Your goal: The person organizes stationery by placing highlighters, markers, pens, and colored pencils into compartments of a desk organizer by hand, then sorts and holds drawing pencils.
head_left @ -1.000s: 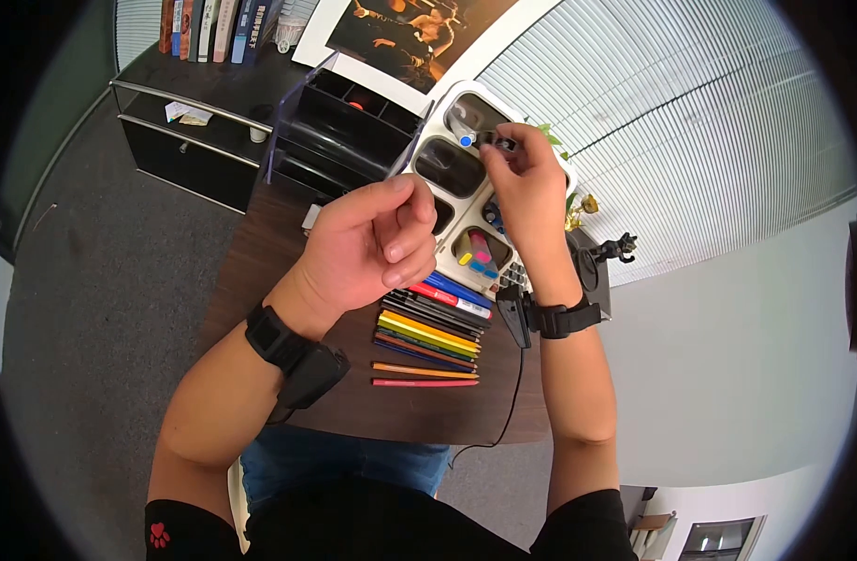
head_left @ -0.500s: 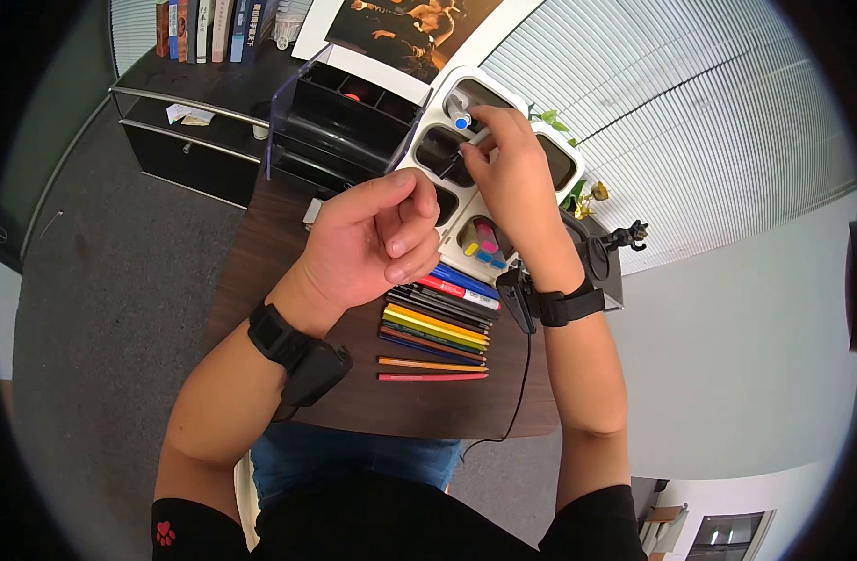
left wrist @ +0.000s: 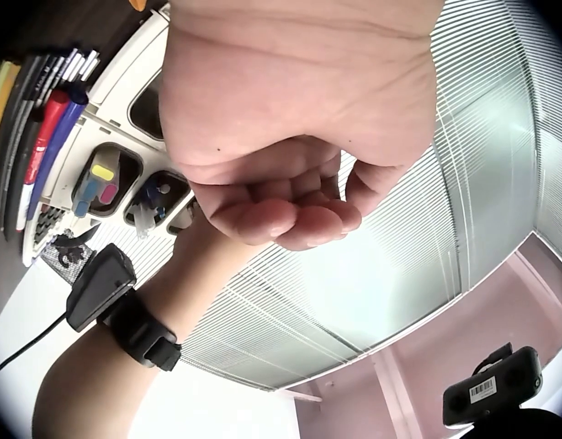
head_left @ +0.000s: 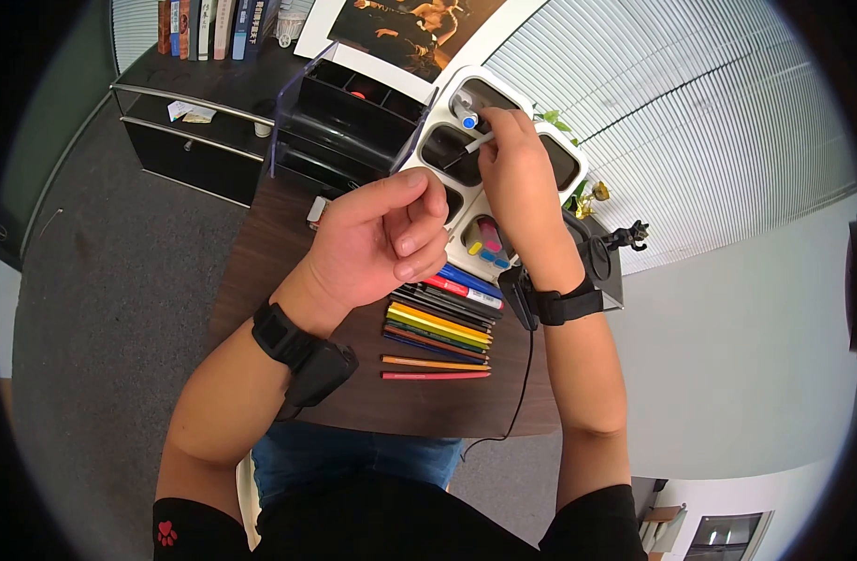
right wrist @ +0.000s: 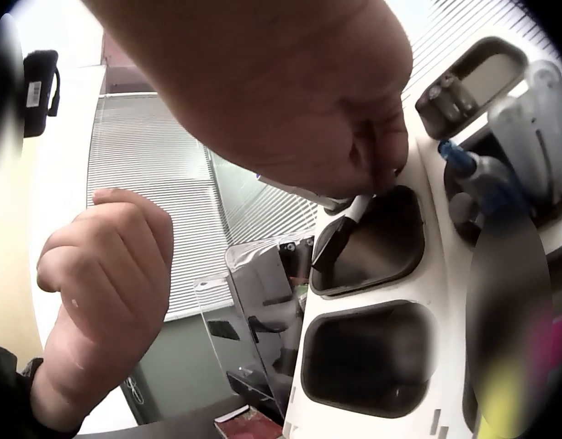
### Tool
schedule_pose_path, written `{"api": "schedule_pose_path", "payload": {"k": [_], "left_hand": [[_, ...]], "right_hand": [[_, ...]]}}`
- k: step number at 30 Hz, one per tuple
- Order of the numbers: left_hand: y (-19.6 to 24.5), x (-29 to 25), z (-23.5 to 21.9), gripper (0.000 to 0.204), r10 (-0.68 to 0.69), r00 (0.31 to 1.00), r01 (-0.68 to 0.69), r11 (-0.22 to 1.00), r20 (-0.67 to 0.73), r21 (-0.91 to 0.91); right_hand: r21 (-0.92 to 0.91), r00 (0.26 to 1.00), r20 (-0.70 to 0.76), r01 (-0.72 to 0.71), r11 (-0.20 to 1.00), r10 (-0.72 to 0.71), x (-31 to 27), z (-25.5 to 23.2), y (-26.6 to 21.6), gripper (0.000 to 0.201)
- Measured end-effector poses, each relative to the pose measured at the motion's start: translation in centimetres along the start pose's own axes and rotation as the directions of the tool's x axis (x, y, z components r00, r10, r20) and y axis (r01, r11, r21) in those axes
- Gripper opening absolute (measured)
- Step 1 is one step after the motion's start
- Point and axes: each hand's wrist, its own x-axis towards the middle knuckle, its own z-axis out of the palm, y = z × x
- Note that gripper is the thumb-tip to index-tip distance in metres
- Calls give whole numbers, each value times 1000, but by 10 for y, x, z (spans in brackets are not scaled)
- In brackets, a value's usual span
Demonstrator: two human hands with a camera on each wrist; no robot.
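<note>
My right hand (head_left: 522, 187) pinches a slim pen-like stick (right wrist: 357, 208), white by the fingertips and black at its lower end. Its black end points down into a dark compartment of the white organizer (right wrist: 450, 274); the upper end is hidden by the hand. Beside those fingers, a clear pen with a blue end (head_left: 468, 122) leans in the neighbouring compartment. My left hand (head_left: 372, 238) hovers in front of the organizer, palm up, fingers loosely curled around nothing.
Colored pencils (head_left: 438, 327) and a red marker (head_left: 454, 289) lie in a row on the brown table (head_left: 353, 397). Highlighters (head_left: 487, 245) stand in a near compartment. A black desk tray (head_left: 353, 122) adjoins the organizer on the left. A cable (head_left: 526, 393) trails from the right wrist camera.
Over the second, my right hand has carried the stick from the far compartment toward the one nearer me, its black end now pointing down. The left hand has barely moved.
</note>
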Motion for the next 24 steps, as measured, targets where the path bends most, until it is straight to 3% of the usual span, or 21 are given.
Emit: {"api": "schedule_pose_path", "payload": {"k": [6, 16, 24], "left_hand": [[1, 0, 2, 32, -3, 1000, 3, 1000, -15, -25], [-1, 1, 1, 31, -13, 1000, 13, 1000, 12, -15], [0, 1, 3, 31, -7, 1000, 7, 1000, 2, -7]], "right_hand": [[-85, 995, 99, -5, 996, 14, 0, -5, -8, 40], [-136, 996, 50, 77, 988, -70, -3, -1, -7, 34], [-174, 992, 103, 83, 981, -66, -7, -3, -8, 28]]}}
